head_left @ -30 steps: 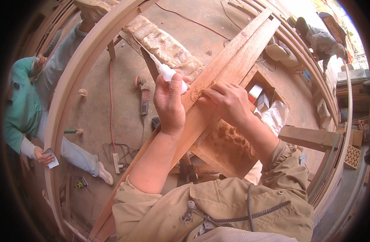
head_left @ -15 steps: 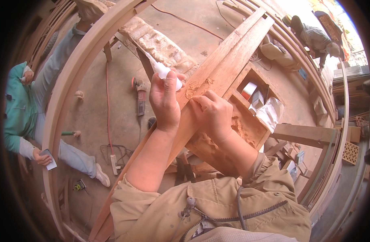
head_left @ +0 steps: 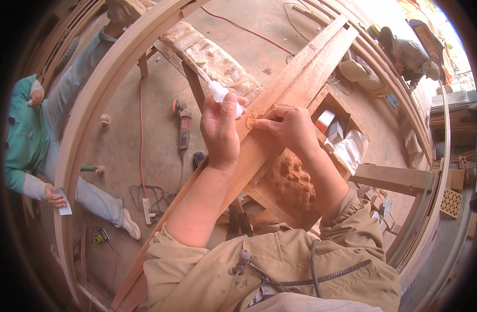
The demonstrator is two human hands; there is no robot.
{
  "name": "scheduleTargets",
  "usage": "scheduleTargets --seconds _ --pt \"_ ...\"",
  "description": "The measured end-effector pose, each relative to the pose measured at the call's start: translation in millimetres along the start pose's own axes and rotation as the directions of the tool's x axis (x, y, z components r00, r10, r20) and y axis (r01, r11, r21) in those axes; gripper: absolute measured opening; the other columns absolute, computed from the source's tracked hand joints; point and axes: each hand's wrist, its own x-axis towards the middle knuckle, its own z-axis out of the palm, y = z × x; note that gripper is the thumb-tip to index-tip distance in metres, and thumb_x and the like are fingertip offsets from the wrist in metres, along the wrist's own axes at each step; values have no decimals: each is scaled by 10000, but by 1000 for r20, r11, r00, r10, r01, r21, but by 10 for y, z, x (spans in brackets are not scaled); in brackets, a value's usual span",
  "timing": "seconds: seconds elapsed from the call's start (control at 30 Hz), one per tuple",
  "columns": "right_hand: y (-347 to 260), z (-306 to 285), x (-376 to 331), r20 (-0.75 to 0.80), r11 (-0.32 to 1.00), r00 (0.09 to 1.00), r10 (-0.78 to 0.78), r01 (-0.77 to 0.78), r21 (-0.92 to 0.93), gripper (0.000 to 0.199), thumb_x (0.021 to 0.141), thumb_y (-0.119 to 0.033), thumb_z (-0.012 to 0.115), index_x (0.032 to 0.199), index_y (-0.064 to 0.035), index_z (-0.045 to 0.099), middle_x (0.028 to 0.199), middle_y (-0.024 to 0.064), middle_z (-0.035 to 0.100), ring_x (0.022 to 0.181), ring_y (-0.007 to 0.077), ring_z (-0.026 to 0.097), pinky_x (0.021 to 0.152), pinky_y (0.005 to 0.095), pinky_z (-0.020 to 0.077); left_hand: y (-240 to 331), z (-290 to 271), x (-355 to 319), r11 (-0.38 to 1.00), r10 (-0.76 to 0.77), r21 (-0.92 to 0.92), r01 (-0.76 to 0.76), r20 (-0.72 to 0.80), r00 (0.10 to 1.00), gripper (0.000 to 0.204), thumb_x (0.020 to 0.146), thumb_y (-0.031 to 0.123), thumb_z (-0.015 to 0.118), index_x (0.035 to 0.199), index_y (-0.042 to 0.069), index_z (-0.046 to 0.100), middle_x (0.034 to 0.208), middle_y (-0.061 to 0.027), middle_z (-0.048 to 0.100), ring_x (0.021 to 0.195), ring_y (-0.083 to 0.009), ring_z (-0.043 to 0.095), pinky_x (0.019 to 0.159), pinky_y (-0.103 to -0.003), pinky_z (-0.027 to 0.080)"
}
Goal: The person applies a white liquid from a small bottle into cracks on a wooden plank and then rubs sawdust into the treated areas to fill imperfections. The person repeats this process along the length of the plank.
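The left hand (head_left: 221,131) holds a white bottle (head_left: 217,91); the right hand (head_left: 293,126) touches brown dust (head_left: 255,114) on a wooden board (head_left: 307,78).

Head-worn fisheye view, looking down, from close above

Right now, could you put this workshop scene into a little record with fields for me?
Left hand: holding a white nozzle bottle, tip pointing up-left in the picture
Right hand: fingertips at the sawdust on the wooden boards; anything pinched is hidden
Right of the boards: wooden box with more sawdust and small cartons
Floor, left: angle grinder
Far left: person in a green top, holding a flat grey-and-white piece
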Motion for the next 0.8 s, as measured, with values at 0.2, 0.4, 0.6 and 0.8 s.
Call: scheduleTargets --seconds 0.2,0.4,0.6,0.8 --pt "6 -129 84 129 998 991 -29 22 50 283 693 -274 764 762 -12 679 680 90 624 611 151 594 549 290 461 -30 -19 24 1000 12 17 -11 -6 1000 278 924 285 488 1005 20 506 858 -61 577 715 -112 516 683 -253 415" --pt "40 -88 60 73 995 993 -87 90 -33 265 689 -281 761 771 -41 686 681 80 628 621 188 603 575 298 469 -42 -6 33 1000 20 -2 -20 11 1000 258 924 268 494 997 21 513 841 -63 580 700 -110 516 673 -251 413" --pt "113 -111 42 73 974 972 -225 223 31 146 730 -186 731 811 -71 690 728 35 607 660 147 588 598 265 468 -62 -26 30 1000 0 -30 0 -6 1000 241 921 258 505 982 25 519 840 -53 582 715 -98 511 681 -240 414" --pt "220 -69 -49 -37 915 916 -398 400 47 195 762 -34 645 927 -133 680 835 31 575 694 159 588 614 266 482 -46 -23 30 998 4 -55 -4 14 1000 233 918 256 513 971 29 524 836 -43 583 737 -90 507 692 -237 416"
